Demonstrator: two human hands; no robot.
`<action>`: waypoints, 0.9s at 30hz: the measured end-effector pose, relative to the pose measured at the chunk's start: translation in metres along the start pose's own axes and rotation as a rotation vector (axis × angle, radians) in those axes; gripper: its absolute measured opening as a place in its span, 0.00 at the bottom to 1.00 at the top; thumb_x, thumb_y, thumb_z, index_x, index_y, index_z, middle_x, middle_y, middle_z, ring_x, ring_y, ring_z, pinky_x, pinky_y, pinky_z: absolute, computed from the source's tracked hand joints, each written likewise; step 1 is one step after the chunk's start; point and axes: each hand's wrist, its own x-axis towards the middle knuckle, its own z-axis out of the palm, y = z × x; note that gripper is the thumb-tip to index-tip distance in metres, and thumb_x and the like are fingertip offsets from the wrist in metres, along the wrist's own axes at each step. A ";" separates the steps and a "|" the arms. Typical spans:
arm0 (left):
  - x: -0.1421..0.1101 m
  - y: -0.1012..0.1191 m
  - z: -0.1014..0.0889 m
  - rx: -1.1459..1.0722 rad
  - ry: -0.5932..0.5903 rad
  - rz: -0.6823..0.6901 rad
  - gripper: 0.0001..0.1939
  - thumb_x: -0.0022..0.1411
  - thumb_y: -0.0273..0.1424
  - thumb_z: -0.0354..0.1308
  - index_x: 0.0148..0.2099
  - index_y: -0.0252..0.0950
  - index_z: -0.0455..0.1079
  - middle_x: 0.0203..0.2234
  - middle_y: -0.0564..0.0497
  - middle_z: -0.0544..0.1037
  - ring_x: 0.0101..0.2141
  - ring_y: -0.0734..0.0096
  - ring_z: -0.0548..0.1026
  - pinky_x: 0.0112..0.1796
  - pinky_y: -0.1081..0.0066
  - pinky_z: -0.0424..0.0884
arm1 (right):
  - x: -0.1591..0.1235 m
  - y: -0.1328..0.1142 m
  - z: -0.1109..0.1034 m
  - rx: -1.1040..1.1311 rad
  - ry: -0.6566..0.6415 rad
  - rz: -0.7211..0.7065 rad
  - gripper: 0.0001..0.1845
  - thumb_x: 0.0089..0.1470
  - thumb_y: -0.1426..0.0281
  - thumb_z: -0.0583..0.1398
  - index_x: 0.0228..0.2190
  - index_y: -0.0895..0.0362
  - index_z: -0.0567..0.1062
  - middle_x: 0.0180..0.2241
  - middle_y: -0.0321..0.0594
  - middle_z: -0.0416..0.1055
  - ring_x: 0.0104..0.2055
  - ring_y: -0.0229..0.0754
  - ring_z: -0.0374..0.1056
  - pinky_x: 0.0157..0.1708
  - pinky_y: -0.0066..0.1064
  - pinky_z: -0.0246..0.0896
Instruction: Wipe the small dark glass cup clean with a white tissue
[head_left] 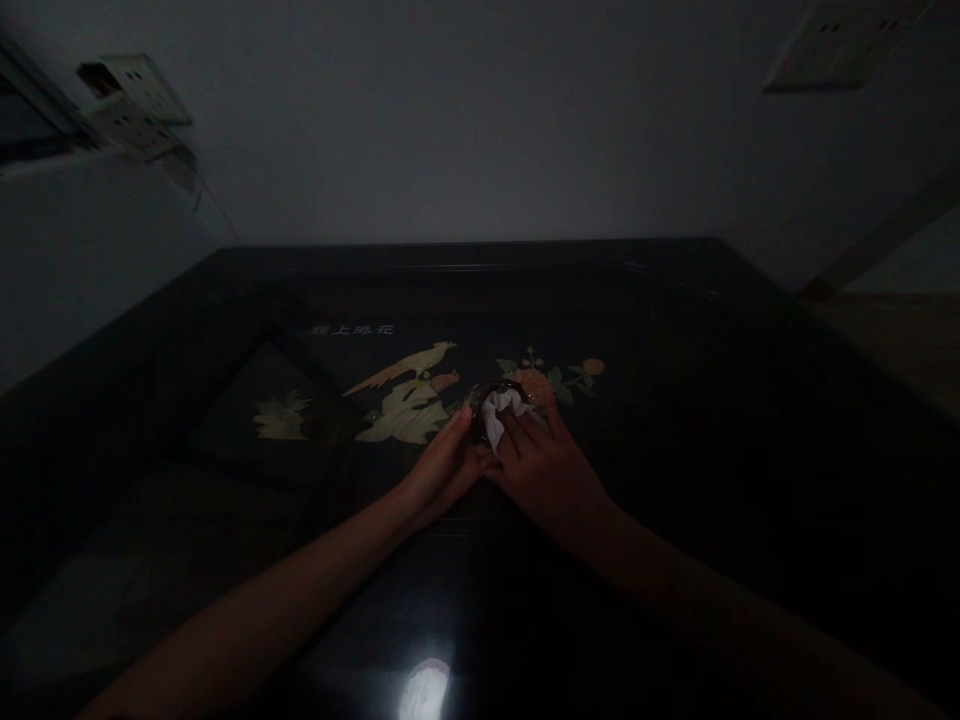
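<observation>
Above the dark glossy table, my left hand (451, 450) is closed round the side of a small shiny vessel with a round rim (477, 424), perhaps a glass cup or bowl. The dim light hides its exact kind. My right hand (546, 462) is closed on a crumpled white cloth or tissue (496, 412), with its fingers pushing it into the vessel's opening. Both hands meet near the middle of the view, and the vessel's underside is hidden behind them.
The black table (660, 290) bears a bird-and-flower picture (409, 410) and a row of characters (352, 330). Its far edge meets a pale wall (480, 130) with socket plates (840, 45) at right and more sockets (146, 90) at left. A bright reflection shows in front.
</observation>
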 end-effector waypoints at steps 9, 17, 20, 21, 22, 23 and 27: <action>0.004 -0.001 -0.006 -0.039 -0.054 -0.025 0.20 0.63 0.41 0.53 0.52 0.34 0.69 0.45 0.41 0.76 0.35 0.66 0.75 0.29 0.72 0.69 | 0.004 0.023 0.008 0.234 -0.027 -0.111 0.20 0.60 0.64 0.56 0.50 0.64 0.70 0.52 0.57 0.70 0.57 0.55 0.62 0.59 0.65 0.41; 0.003 0.000 -0.006 -0.029 -0.080 -0.020 0.20 0.66 0.41 0.49 0.51 0.34 0.69 0.44 0.41 0.76 0.34 0.67 0.76 0.31 0.71 0.70 | 0.006 0.029 0.002 0.319 -0.063 -0.155 0.16 0.61 0.66 0.54 0.44 0.64 0.72 0.43 0.52 0.76 0.50 0.49 0.70 0.61 0.55 0.44; 0.002 0.000 -0.007 -0.027 -0.078 -0.023 0.20 0.66 0.42 0.49 0.51 0.34 0.69 0.44 0.42 0.76 0.34 0.67 0.76 0.34 0.69 0.71 | 0.007 0.030 0.000 0.326 -0.080 -0.160 0.15 0.61 0.66 0.54 0.42 0.64 0.73 0.41 0.50 0.77 0.46 0.48 0.72 0.61 0.54 0.45; 0.002 0.001 -0.007 -0.026 -0.077 -0.021 0.20 0.66 0.42 0.48 0.51 0.34 0.69 0.44 0.42 0.76 0.35 0.67 0.76 0.35 0.69 0.71 | 0.007 0.030 0.000 0.324 -0.078 -0.163 0.15 0.61 0.66 0.54 0.42 0.64 0.73 0.40 0.50 0.77 0.46 0.48 0.72 0.61 0.54 0.45; 0.002 0.001 -0.007 -0.028 -0.077 -0.015 0.20 0.66 0.41 0.48 0.51 0.35 0.69 0.44 0.42 0.76 0.36 0.66 0.76 0.36 0.69 0.71 | 0.007 0.031 0.000 0.319 -0.073 -0.166 0.15 0.61 0.66 0.54 0.42 0.64 0.73 0.40 0.50 0.77 0.45 0.48 0.72 0.61 0.53 0.44; 0.002 0.001 -0.007 -0.031 -0.075 -0.011 0.19 0.66 0.41 0.48 0.51 0.35 0.69 0.43 0.42 0.77 0.36 0.65 0.76 0.36 0.69 0.71 | 0.007 0.030 0.000 0.314 -0.069 -0.170 0.15 0.61 0.66 0.54 0.42 0.64 0.73 0.40 0.50 0.77 0.45 0.48 0.72 0.61 0.53 0.44; 0.003 0.001 -0.006 -0.046 -0.060 -0.055 0.21 0.64 0.42 0.50 0.52 0.35 0.68 0.42 0.41 0.77 0.36 0.64 0.76 0.35 0.67 0.71 | 0.006 0.028 0.005 0.260 -0.033 -0.184 0.17 0.60 0.64 0.56 0.44 0.63 0.73 0.44 0.52 0.76 0.51 0.50 0.69 0.60 0.55 0.47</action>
